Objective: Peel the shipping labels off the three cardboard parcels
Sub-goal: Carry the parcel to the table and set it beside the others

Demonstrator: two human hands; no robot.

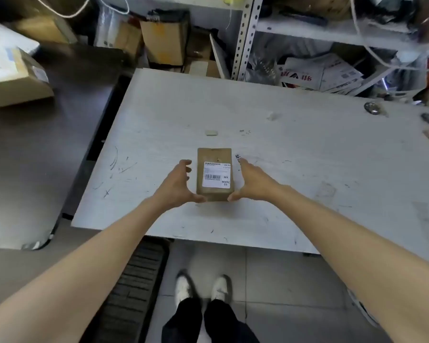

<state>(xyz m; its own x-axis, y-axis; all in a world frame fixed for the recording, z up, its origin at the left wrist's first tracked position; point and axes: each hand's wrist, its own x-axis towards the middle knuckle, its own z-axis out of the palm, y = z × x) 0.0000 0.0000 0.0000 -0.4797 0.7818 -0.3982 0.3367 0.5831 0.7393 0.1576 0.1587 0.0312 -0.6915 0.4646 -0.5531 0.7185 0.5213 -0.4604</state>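
A small brown cardboard parcel (214,154) lies flat on the white table (307,149), near its front middle. A white shipping label (216,175) with a barcode is stuck on the parcel's top face. My left hand (177,184) is at the parcel's left side with fingers spread, its thumb touching the near left corner. My right hand (252,181) mirrors it on the right, thumb at the near right corner and fingers held away from the box. Neither hand wraps around the parcel.
A larger labelled cardboard box (15,78) rests on the dark grey surface at far left. More boxes (164,43) and a metal shelf rack (245,38) crowd the back. A small white scrap (211,133) lies behind the parcel; a metallic object (372,108) sits far right.
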